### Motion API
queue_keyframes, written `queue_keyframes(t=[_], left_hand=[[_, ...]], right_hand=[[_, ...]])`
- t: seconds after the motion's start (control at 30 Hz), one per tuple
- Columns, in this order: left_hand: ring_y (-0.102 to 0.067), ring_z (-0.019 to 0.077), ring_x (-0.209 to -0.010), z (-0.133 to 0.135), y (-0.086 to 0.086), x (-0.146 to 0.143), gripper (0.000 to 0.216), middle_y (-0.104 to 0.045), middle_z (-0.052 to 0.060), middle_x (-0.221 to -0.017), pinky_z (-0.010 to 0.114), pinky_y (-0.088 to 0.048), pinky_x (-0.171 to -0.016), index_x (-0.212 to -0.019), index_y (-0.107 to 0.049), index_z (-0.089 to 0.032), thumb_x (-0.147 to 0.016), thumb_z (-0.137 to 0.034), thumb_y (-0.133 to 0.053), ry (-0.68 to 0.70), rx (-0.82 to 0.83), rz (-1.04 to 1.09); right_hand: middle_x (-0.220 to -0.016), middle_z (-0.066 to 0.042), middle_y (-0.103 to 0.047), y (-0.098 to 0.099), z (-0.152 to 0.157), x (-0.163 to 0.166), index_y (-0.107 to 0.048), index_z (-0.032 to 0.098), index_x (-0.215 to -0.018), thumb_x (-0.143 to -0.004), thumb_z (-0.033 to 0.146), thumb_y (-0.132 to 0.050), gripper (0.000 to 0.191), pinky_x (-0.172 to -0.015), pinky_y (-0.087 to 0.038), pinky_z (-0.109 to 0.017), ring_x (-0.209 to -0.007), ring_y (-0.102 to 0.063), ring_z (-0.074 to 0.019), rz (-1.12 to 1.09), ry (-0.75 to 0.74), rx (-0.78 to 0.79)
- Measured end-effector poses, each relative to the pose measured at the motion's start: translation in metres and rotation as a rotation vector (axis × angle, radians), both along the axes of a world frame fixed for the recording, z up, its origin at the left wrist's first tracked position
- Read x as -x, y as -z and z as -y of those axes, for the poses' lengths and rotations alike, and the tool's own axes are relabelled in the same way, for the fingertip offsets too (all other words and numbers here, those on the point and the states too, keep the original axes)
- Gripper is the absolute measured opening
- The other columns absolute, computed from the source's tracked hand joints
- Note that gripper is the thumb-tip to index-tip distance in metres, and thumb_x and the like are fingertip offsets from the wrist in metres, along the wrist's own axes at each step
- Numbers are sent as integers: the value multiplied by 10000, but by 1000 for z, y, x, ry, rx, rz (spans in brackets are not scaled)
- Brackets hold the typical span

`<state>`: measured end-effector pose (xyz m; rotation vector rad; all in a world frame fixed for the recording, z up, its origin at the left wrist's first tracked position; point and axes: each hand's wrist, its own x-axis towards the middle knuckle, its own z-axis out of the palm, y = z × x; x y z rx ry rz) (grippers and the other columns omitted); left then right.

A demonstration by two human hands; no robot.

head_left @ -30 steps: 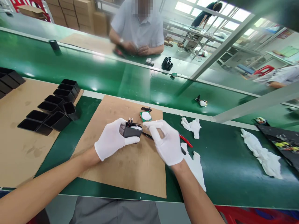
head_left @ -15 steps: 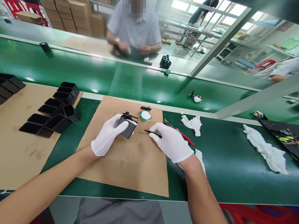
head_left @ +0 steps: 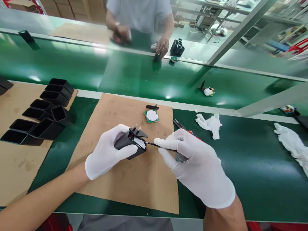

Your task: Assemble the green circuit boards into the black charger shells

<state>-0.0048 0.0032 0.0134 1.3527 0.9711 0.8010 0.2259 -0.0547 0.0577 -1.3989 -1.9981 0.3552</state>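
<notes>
My left hand point(head_left: 106, 152), in a white glove, is closed around a black plastic adapter housing point(head_left: 123, 141). The housing tilts with its open end to the right; a black plug cap with metal pins point(head_left: 139, 131) sits at that end, and white material shows inside. Between the gloved thumb and fingers of my right hand point(head_left: 197, 163) are slim black tweezers point(head_left: 166, 148), their tip at the housing's opening. Just beyond lies a green circuit board point(head_left: 152, 116) with a white round pad, beside another black plug cap point(head_left: 152, 107).
Cardboard point(head_left: 115, 183) lies under my hands. Black housings point(head_left: 49, 128) stand at the left. Red-handled pliers point(head_left: 179, 124) and crumpled white gloves point(head_left: 210, 124) lie at the right. Across the green bench, a co-worker's hand point(head_left: 163, 46) touches a small dark object. A metal post point(head_left: 271, 102) rises at the right.
My right hand has brought the tweezers left to the housing's open end. The housing has tipped over toward the right. The co-worker's hand has reached forward to the bench edge.
</notes>
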Motion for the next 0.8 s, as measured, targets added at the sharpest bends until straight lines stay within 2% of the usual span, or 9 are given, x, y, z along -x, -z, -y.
queue_keyframes(t=[0.13,0.3,0.53,0.8], left_hand=[[-721,205,-804,1,1,1,209,-780,-1,-882,301,-593,-729,-987,-695,-217,-810,-297,-770,7,8,19],[-733,221,-818,1,0,3,233,-785,11,-897,328,-611,-759,-990,-691,-213,-812,-327,-790,3,-24,4],[-735,222,-836,3,1,3,223,-787,10,-924,337,-611,-797,-1012,-701,-224,-820,-302,-782,-7,-56,-24],[-737,215,-804,2,-5,1,211,-790,-3,-881,315,-613,-763,-967,-712,-226,-776,-295,-770,-13,-94,-69]], right_hand=[[-761,34,-562,-1,0,1,-763,276,-1080,-970,128,-661,210,-559,-390,-283,-607,-508,-103,35,31,-5],[-753,33,-553,-1,0,2,-754,282,-1072,-971,118,-649,219,-545,-410,-262,-598,-520,-102,22,20,-11],[-852,11,-667,3,0,6,-731,292,-1108,-980,125,-635,231,-615,-501,-259,-668,-628,-116,10,35,-3],[-853,9,-672,1,0,9,-728,272,-1091,-978,106,-632,223,-624,-510,-235,-684,-627,-108,43,43,-44]])
